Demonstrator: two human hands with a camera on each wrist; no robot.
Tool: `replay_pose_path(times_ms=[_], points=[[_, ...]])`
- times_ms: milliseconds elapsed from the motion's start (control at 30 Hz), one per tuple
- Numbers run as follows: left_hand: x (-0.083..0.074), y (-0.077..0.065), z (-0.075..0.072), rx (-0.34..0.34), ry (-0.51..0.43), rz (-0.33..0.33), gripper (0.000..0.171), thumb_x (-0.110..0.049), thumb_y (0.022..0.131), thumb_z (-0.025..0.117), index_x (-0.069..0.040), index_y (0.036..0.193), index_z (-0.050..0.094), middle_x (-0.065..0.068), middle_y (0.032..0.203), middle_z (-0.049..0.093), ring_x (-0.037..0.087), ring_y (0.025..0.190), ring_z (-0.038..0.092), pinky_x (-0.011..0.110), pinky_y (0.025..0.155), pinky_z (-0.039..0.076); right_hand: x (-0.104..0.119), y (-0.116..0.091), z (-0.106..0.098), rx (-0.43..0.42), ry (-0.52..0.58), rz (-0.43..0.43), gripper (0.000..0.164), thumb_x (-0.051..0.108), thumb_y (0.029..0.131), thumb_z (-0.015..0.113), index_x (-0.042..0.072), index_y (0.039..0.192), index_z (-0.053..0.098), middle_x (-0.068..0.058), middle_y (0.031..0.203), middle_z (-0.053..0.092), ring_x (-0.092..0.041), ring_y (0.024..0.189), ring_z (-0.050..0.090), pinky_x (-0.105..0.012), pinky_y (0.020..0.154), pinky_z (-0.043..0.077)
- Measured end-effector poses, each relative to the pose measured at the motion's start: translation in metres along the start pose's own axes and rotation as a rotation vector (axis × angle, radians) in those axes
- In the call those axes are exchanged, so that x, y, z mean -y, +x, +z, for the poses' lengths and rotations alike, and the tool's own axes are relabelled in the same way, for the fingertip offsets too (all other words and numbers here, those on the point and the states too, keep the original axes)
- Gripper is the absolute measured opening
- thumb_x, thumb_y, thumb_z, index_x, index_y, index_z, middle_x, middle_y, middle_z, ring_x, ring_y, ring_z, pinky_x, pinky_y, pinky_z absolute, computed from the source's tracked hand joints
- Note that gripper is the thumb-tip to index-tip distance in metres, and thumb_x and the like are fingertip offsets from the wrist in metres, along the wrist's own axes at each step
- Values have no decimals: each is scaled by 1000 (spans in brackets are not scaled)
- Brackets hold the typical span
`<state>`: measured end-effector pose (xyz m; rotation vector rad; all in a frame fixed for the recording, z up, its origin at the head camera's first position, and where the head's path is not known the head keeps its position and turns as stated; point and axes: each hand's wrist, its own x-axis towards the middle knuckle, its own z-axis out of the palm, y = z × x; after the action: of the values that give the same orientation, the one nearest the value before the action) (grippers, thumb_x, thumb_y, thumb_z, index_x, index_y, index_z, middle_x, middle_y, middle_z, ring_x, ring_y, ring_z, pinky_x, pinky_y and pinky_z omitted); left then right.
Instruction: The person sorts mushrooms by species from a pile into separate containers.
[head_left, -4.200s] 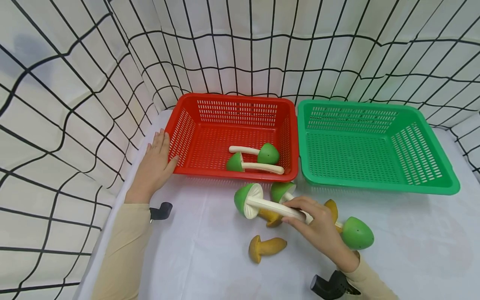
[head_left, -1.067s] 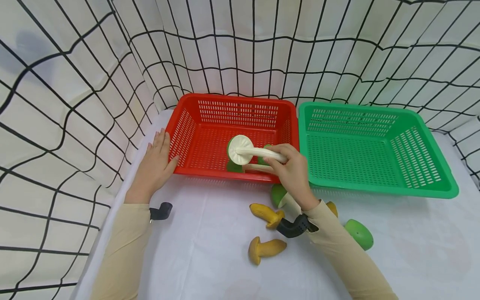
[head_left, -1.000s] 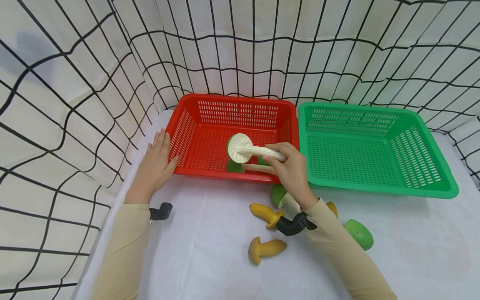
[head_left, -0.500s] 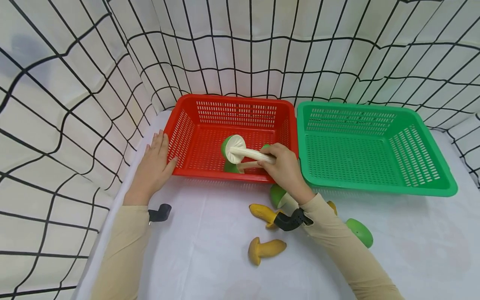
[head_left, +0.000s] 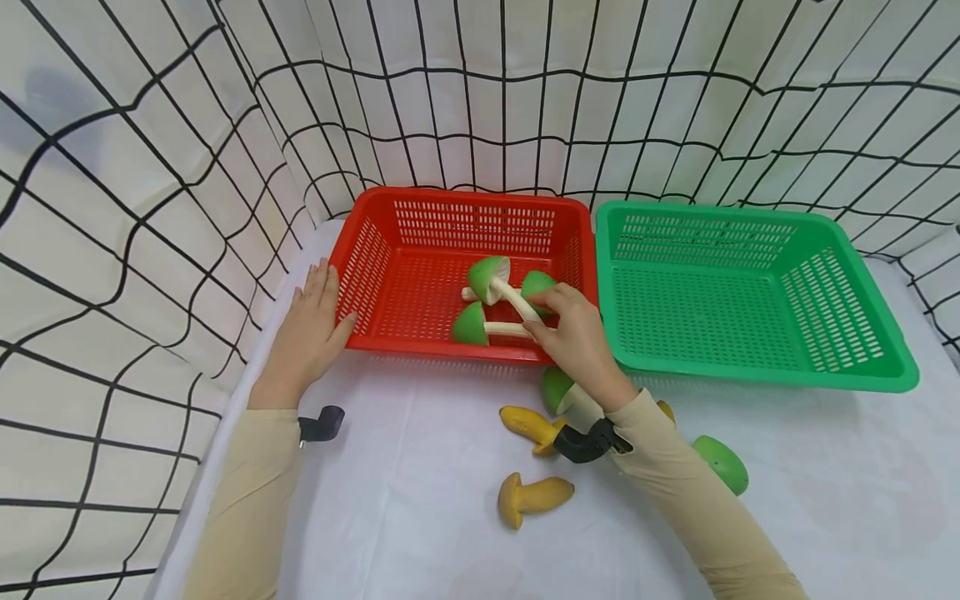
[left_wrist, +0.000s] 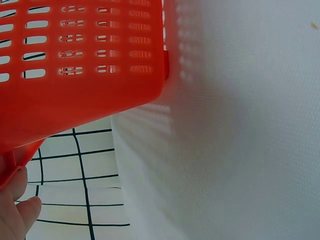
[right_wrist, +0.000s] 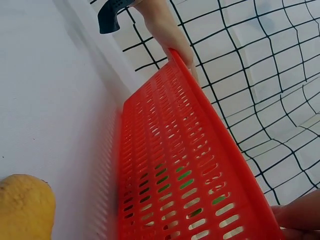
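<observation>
My left hand [head_left: 303,337] lies with straight fingers on the left rim of the red basket [head_left: 450,352]; the left wrist view catches its fingertips [left_wrist: 20,185] at the rim. Inside the basket's right half, my right hand [head_left: 577,342] pinches the stem end of a green-capped mushroom [head_left: 489,277], whose cap points up and left. Beneath it are a second green-capped mushroom [head_left: 470,325], stem to the right and partly under my fingers, and a third green-capped mushroom [head_left: 538,287], partly hidden by the hand. In the right wrist view the basket wall [right_wrist: 170,145] hides most of the hand.
A green basket [head_left: 697,317] stands against the red one on the right. In front lie two yellow mushrooms, one upper [head_left: 528,425] and one lower [head_left: 532,497], and a green cap [head_left: 557,390] by my right wrist. Another green cap [head_left: 722,464] shows beyond the sleeve. Black netting surrounds the table.
My right hand carried the mushroom from the table into the red basket and lowered it onto the others there; its cap has turned upward-left. The left hand stayed on the rim.
</observation>
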<state>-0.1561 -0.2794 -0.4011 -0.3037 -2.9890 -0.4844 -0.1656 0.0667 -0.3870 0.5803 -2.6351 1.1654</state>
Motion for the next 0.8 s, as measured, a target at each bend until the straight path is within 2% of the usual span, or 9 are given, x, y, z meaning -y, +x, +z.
replay_pose_path(times_ms=[133, 300, 433, 600, 800], points=[[-1, 1, -1, -2, -3, 4, 68, -26, 97, 39, 11, 146, 9, 25, 154, 6, 36, 142, 2, 54, 112, 8, -1, -5, -4, -15, 24, -7, 28, 6, 78, 76, -4, 103, 69, -14, 97, 65, -29, 88, 59, -39, 69, 51], [-2, 1, -2, -4, -5, 9, 67, -25, 97, 39, 11, 146, 9, 25, 154, 6, 37, 142, 3, 55, 112, 9, -1, -16, -14, -35, 35, -18, 29, 6, 77, 77, -4, 103, 69, -14, 97, 65, -29, 78, 56, -30, 58, 42], [-3, 1, -2, -3, -6, 5, 67, -24, 97, 39, 11, 146, 9, 25, 154, 6, 37, 142, 3, 55, 112, 8, -3, -27, -25, -77, 25, -51, 28, 5, 76, 78, -2, 101, 70, -12, 93, 65, -25, 70, 51, -26, 54, 35], [-2, 1, -1, -2, -1, -5, 68, -25, 97, 39, 12, 146, 10, 26, 154, 6, 36, 142, 2, 55, 112, 8, -7, -43, -39, -130, 26, -92, 29, 0, 73, 79, -1, 100, 71, -10, 89, 65, -23, 70, 52, -26, 56, 40], [-2, 0, 0, -7, -6, -11, 68, -26, 97, 39, 12, 145, 11, 26, 154, 6, 36, 142, 2, 55, 112, 8, -13, -65, -56, -169, 65, -103, 32, -7, 69, 79, -2, 100, 71, -10, 91, 67, -25, 82, 61, -21, 72, 49]])
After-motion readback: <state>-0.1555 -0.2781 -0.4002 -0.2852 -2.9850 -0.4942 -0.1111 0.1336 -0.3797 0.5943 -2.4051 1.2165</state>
